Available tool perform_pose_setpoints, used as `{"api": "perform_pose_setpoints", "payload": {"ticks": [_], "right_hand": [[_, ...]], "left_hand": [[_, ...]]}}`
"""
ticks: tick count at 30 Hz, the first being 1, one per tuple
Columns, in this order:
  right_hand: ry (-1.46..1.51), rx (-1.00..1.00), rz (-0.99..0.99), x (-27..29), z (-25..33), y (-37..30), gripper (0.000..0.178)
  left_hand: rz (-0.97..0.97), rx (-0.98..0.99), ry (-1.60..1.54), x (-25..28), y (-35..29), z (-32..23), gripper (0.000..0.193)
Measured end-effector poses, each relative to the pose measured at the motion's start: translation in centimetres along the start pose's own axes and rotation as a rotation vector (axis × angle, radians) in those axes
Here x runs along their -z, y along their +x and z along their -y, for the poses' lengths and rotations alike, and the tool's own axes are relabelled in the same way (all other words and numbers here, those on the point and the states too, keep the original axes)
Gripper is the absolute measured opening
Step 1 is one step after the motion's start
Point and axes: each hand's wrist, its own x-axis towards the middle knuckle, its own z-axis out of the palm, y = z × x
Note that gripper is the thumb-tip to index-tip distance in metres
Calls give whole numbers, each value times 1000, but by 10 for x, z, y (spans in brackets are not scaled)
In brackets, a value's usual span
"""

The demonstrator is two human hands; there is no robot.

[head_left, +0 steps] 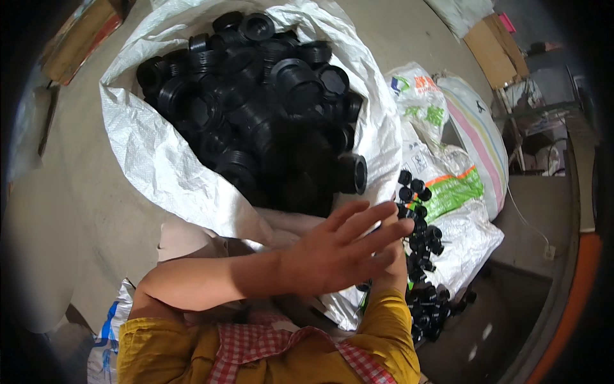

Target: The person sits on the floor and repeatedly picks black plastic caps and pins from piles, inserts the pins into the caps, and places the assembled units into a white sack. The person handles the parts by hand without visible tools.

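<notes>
My left hand (339, 253) reaches across my body to the right, its fingers stretched out and apart, with nothing visible in them. It passes in front of my right forearm (390, 275), which rises from the yellow sleeve. The fingers of my right hand are hidden behind the left one, so what they hold does not show. Just beyond my hands stands a large white woven sack (166, 157), its mouth rolled wide. Black threaded plastic fittings (297, 83) fill it in a heap. One round fitting (352, 174) lies at the heap's right edge, nearest my hands.
Many smaller black plastic parts (425, 243) lie at the right, beside and on printed white bags (457, 192). A full striped sack (476, 128) stands behind them. Cardboard (495, 51) is at the far right, and a blue-and-white bag (110, 339) at the lower left.
</notes>
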Motion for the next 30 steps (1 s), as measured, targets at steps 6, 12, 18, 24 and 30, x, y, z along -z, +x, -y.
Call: {"api": "perform_pose_setpoints", "payload": {"ticks": [6, 12, 18, 24, 30], "right_hand": [[279, -106, -51, -54, -36, -83, 77], [878, -166, -565, -91, -59, -168, 69], [1873, -59, -875, -34, -11, -264, 57], [1647, 259, -901, -14, 43, -328, 68], [1083, 462, -1194, -14, 29, -336, 69]], "left_hand": [[-29, -52, -33, -2, 12, -4, 31], [-40, -175, -159, -23, -12, -8, 36], [288, 433, -482, -61, -66, -24, 58], [696, 1180, -1561, -37, -34, -14, 57], [754, 991, -1717, -12, -42, -12, 60]]}}
